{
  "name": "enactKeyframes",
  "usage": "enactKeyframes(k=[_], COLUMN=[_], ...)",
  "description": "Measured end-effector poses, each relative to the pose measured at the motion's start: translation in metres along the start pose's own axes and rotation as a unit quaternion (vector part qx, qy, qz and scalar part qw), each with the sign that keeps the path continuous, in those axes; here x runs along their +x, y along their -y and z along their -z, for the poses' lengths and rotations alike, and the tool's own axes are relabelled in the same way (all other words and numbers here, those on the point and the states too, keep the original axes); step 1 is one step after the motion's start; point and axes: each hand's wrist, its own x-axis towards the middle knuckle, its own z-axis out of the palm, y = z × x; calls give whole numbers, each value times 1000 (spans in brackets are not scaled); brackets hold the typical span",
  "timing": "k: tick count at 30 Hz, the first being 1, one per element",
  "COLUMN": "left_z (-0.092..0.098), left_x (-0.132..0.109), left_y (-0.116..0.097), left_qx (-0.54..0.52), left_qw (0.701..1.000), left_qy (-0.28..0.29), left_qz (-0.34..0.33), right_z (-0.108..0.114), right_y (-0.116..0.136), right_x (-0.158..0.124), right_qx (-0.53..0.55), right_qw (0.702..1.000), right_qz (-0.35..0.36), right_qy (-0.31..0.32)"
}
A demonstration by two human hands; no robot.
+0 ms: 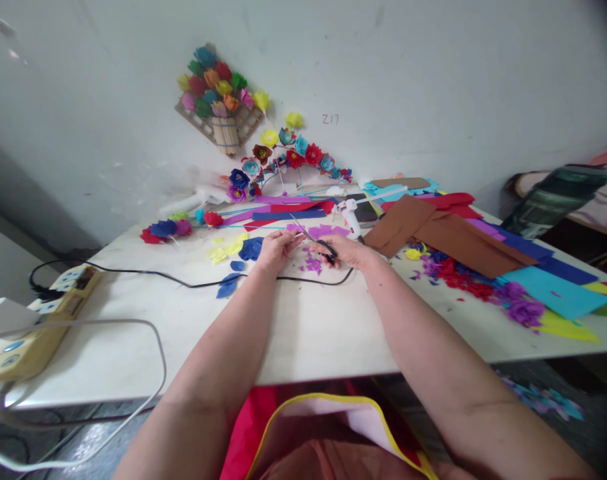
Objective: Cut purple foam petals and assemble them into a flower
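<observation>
My right hand point(347, 249) is closed around the black handles of a pair of scissors point(327, 252). Their blades point away and to the left, past the fingertips of my left hand point(278, 249). The left fingers are pinched together; a small pale bit shows at their tips, too small to name. Purple paper pieces point(313, 263) lie on the table between and behind both hands. Beside my left hand are blue paper petals point(251, 249) and yellow paper petals point(228, 248). A white glue gun point(352, 219) stands just behind my right hand.
A black cord point(153, 271) crosses the table near my wrists, by a yellow power strip point(58, 320) at left. Brown paper sheets point(463, 240) and crumpled purple paper point(521, 305) lie at right. Paper flowers point(313, 155) stand at the back; a dark phone point(367, 212) lies behind the glue gun.
</observation>
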Motion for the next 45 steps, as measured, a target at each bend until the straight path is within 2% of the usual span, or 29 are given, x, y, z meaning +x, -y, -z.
enactKeyframes(k=[24,37,45], left_z=[-1,0,2], left_x=[1,2,3], left_y=[0,0,1], left_qx=[-17,-18,-1], left_qw=[1000,999,1000], left_qy=[-18,-32,-18], left_qz=[-6,1,4], right_z=[-4,-3,-1], right_y=[-2,-4,-4], right_x=[4,3,1], right_qx=[-13,-11,18], right_qw=[1000,1000,1000], right_qz=[5,10,7], right_qy=[-28,4,16])
